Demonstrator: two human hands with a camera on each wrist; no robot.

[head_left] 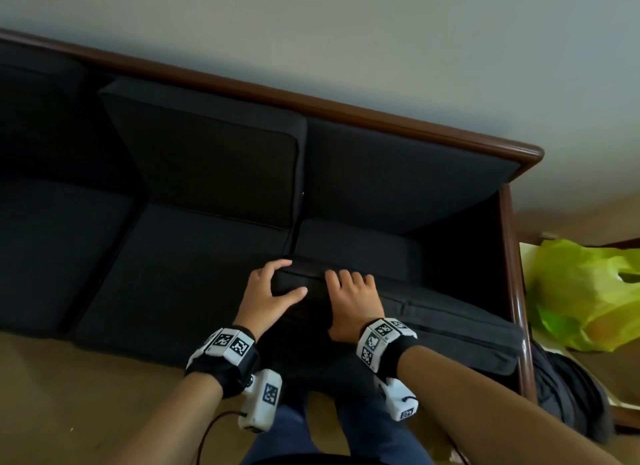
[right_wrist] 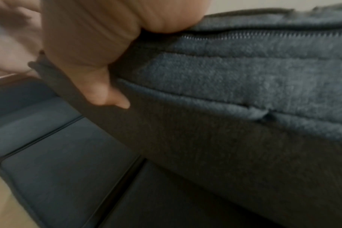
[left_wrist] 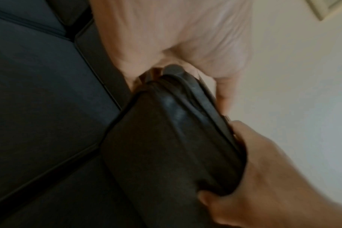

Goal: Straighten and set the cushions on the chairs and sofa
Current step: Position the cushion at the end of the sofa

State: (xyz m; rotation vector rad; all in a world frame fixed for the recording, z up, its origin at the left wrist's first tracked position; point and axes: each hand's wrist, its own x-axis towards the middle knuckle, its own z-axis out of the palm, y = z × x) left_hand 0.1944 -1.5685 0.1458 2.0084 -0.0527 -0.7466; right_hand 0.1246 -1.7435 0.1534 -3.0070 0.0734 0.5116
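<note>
A dark grey cushion [head_left: 433, 326] stands tilted on edge over the front of the sofa's right seat, zipper side up. My left hand [head_left: 273, 288] grips its left corner, fingers over the top and thumb on the front face. My right hand [head_left: 349, 291] grips the top edge just to the right. The left wrist view shows my left hand [left_wrist: 166, 38] wrapped round the cushion [left_wrist: 166, 154] corner, with my right hand [left_wrist: 263, 177] lower down. In the right wrist view my right hand [right_wrist: 92, 46] pinches the zippered edge of the cushion [right_wrist: 224, 92].
The dark sofa has a brown wooden frame [head_left: 381, 114] against a pale wall. A middle back cushion [head_left: 207, 153] and middle seat cushion [head_left: 180, 274] sit in place. Right of the armrest lie a green plastic bag [head_left: 581, 291] and a black bag [head_left: 561, 395] on the tan floor.
</note>
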